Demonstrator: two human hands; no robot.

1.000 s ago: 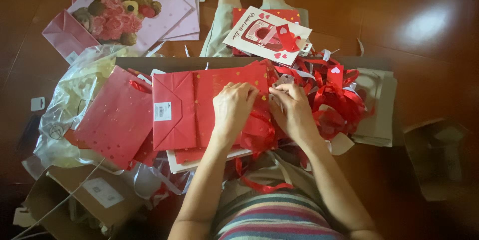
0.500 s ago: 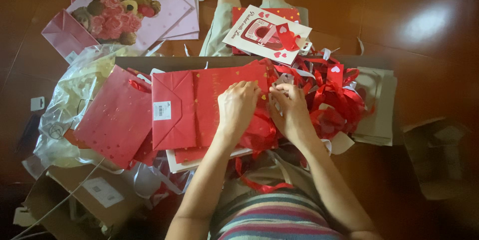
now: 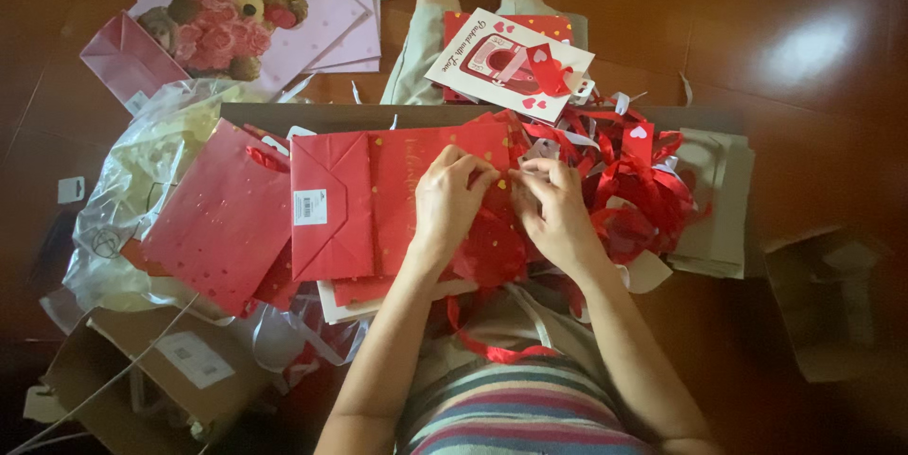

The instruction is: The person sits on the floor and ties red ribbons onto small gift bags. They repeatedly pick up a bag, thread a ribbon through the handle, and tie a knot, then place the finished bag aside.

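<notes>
A flat red paper gift bag (image 3: 369, 200) with gold dots lies on a cardboard sheet across my lap. My left hand (image 3: 452, 198) presses on the bag's right end, fingers curled at its top edge. My right hand (image 3: 556, 204) sits just beside it, fingertips pinching at the same edge where red ribbon (image 3: 634, 185) tangles. What the fingertips pinch is too small to make out. A second red dotted bag (image 3: 219, 218) lies to the left, partly under the first.
A pink bag with a teddy bear picture (image 3: 248, 15) lies at the back left. A white card with red hearts (image 3: 511, 62) rests on my leg. Clear plastic wrap (image 3: 142, 181) and a brown cardboard box (image 3: 161, 375) lie at left, another box (image 3: 832, 308) at right.
Both hands stay at the bag's top edge; the fingers shift only slightly. Nothing else has moved.
</notes>
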